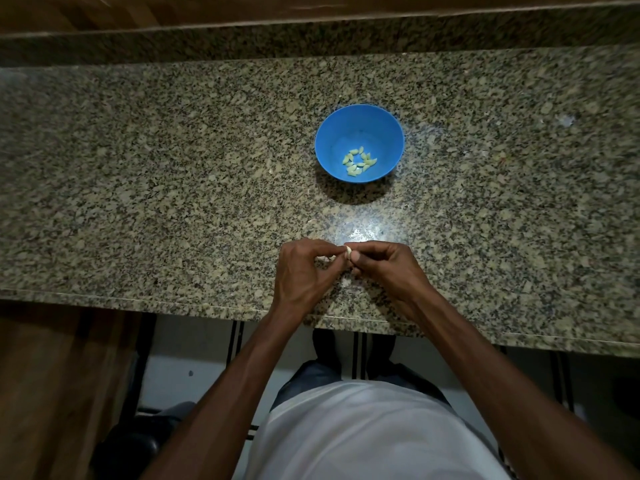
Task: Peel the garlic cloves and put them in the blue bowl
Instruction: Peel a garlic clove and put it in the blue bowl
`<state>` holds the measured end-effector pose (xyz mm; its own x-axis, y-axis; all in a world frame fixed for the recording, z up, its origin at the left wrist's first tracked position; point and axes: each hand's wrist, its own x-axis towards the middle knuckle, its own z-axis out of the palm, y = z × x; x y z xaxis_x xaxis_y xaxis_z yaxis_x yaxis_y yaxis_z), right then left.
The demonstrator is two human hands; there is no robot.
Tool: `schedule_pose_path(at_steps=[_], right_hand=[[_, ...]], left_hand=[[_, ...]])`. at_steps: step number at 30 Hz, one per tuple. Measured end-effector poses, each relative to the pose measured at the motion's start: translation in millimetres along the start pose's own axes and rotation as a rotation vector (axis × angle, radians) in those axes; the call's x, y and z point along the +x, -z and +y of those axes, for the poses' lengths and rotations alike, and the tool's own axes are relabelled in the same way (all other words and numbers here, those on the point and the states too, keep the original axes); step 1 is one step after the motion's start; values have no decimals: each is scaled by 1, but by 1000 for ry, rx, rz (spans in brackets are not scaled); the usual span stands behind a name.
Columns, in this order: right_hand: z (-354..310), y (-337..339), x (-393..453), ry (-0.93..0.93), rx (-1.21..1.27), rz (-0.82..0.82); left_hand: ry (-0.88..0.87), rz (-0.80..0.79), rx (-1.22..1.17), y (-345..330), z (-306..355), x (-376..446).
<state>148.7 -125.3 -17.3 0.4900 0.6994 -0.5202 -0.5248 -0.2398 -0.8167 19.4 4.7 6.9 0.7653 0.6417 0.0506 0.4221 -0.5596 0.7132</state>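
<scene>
Garlic clove (348, 252) pinched between fingertips of left hand (304, 271) and right hand (388, 268), held just above granite counter (173, 202) near front edge. Peeled cloves (359, 162) seen in blue bowl (360, 126), farther back.

A speckled granite worktop (138, 168) runs across the view. On it stands a blue bowl (359, 126) with a small heap of peeled cloves (358, 161) at its bottom. Nearer the front edge, well apart from the bowl, the left hand (304, 268) and right hand (388, 268) meet, fingertips pinching one pale garlic clove (348, 252) between them. Below the edge a white shirt (363, 434) and the floor (194, 344) show.
</scene>
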Motion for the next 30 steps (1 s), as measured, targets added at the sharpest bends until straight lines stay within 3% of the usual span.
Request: schedule_pose_path(at_steps=[4,14,19,22,30], right_hand=[[-7,-4,-3,43,-27,-1],[-3,-6,-4,112,-224,74],[-9,-5,-5,159,-380,8],[-16,-4,-3,39,-287,-47],[-28,-5,7,-372,260,-121]], left_hand=[[100,34,-74,0,1,-1],[425,-105,-584,-2,1,-6],[477,-167,-723,-1,-2,-3],[511,-160,-753,-2,-3,-2],[484,-248,-793,1,-10,7]])
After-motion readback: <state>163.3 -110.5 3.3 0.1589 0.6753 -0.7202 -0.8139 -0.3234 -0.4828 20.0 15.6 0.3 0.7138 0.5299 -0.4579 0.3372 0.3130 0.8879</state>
